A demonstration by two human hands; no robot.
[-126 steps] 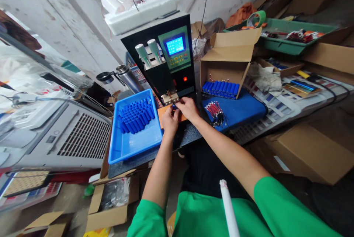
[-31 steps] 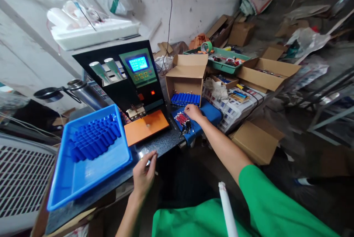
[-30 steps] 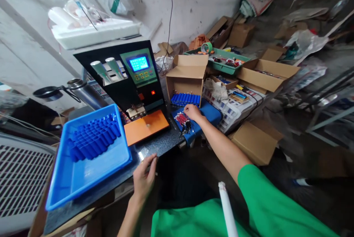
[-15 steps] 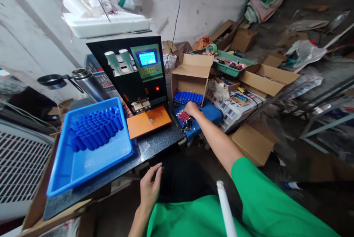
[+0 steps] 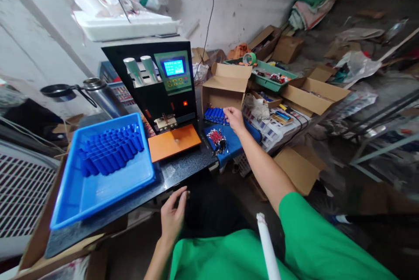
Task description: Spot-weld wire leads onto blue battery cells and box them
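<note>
My right hand [image 5: 234,118] is closed in a pinch on a thin wire lead [image 5: 224,119], in front of the cardboard box [image 5: 225,83] that holds blue cylindrical cells [image 5: 214,114]. Below it, a bundle of red and black wire leads [image 5: 218,138] with pale ends lies on a blue pad [image 5: 237,140]. My left hand [image 5: 173,212] hovers before the table's front edge, fingers loosely bent and apart, with nothing visible in it. Between the hands and the wall stands a black spot-welding machine [image 5: 183,118] with a lit screen and an orange plate [image 5: 175,142] at its front.
A blue tray [image 5: 98,199] with rows of blue cells sits at the left of the dark tabletop [image 5: 170,175]. Behind it are a steel flask [image 5: 101,97] and a black cup [image 5: 59,91]. A green tray [image 5: 265,80] and open cartons [image 5: 314,94] stand to the right.
My right hand has lifted off the wire bundle and shifted slightly up and right, with a wire lead now in its fingers. My left hand has moved slightly left and up.
</note>
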